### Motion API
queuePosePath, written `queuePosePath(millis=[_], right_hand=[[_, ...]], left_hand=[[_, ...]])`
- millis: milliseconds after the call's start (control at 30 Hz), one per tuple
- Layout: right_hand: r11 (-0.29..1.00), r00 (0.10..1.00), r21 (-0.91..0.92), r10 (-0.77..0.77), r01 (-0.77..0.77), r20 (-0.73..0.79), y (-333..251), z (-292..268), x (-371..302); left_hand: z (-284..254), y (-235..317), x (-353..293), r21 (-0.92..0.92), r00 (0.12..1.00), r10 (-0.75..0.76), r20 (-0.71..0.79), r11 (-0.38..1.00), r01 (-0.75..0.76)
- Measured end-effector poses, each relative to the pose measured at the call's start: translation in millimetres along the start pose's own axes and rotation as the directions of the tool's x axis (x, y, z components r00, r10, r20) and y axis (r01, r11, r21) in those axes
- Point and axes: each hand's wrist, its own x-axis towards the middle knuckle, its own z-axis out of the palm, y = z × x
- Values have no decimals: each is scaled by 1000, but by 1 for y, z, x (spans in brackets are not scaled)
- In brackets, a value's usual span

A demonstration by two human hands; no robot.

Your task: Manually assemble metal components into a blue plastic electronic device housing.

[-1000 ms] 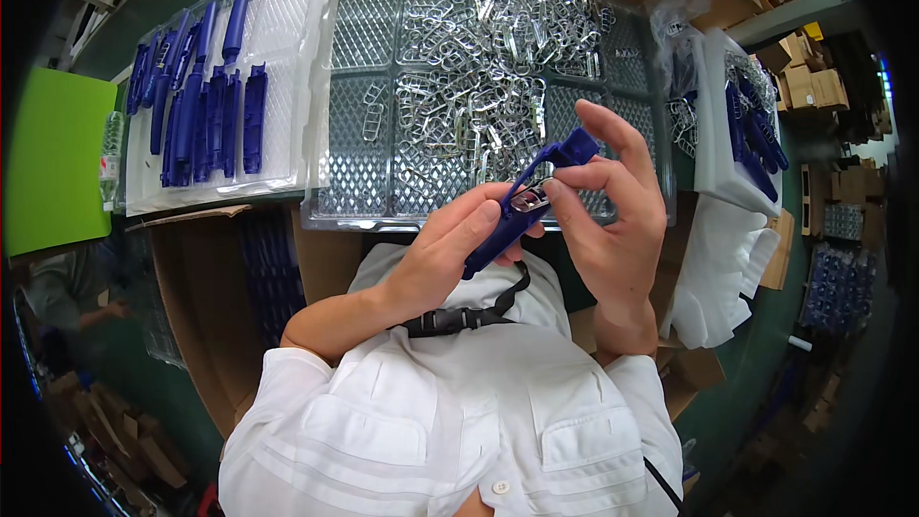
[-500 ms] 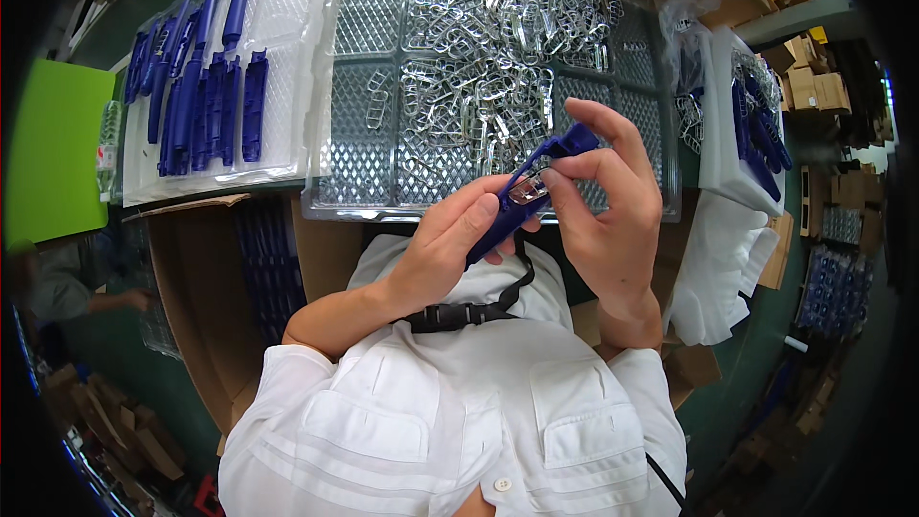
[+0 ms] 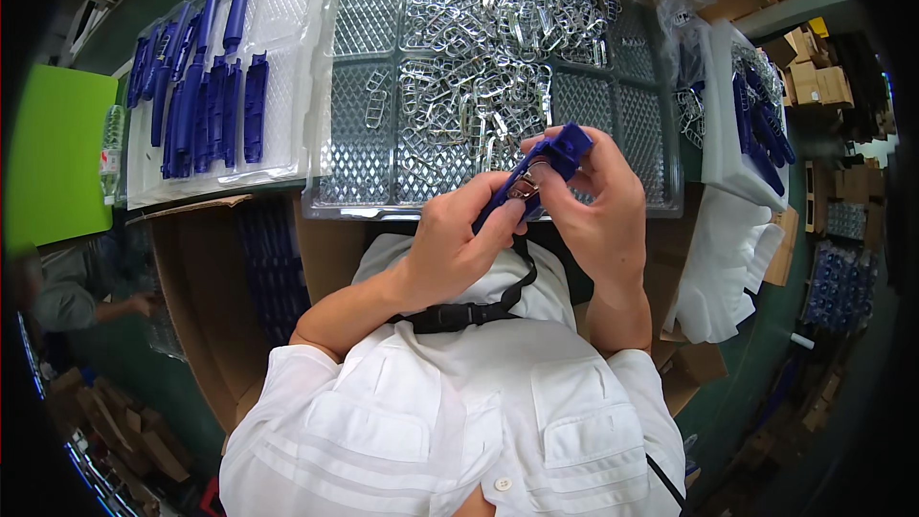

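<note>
A long blue plastic housing (image 3: 567, 146) is held at a slant between both hands, over the near edge of a clear divided tray (image 3: 362, 24). My left hand (image 3: 450, 239) is closed around its lower end, thumb along the side. My right hand (image 3: 605, 215) grips the upper part, its thumb pressed on the open face. A shiny metal wire clip (image 3: 524, 189) sits in the housing between the two thumbs, partly covered by them. Many similar metal clips (image 3: 479, 91) lie heaped in the tray beyond my hands.
At left, a white tray (image 3: 282, 29) bears several blue housings (image 3: 255, 110), beside a plastic bottle (image 3: 111, 148) and a green panel (image 3: 57, 153). A white foam box (image 3: 720, 124) with blue parts stands right. Below is an open cardboard box (image 3: 199, 292); another person's hand (image 3: 142, 303) shows far left.
My right hand has closed in on the housing: its raised fingers now wrap behind the upper end and its thumb presses down on the open face. My left thumb has shifted toward the clip.
</note>
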Motion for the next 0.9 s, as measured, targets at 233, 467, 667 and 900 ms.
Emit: queuePosePath(millis=[233, 467, 667, 900], right_hand=[[966, 977, -166, -208, 200, -34, 10, 10, -1], [940, 940, -24, -340, 340, -11, 26, -4, 19], [743, 802, 310, -578, 593, -149, 41, -26, 22], [875, 901, 218, -433, 431, -45, 38, -27, 33]], left_hand=[[-2, -9, 13, 1, 994, -110, -5, 994, 110], [-13, 15, 23, 348, 991, 104, 83, 929, -127], [-43, 42, 21, 281, 931, 33, 363, 949, -143], [-48, 41, 33, 477, 899, 409, 160, 765, -433]])
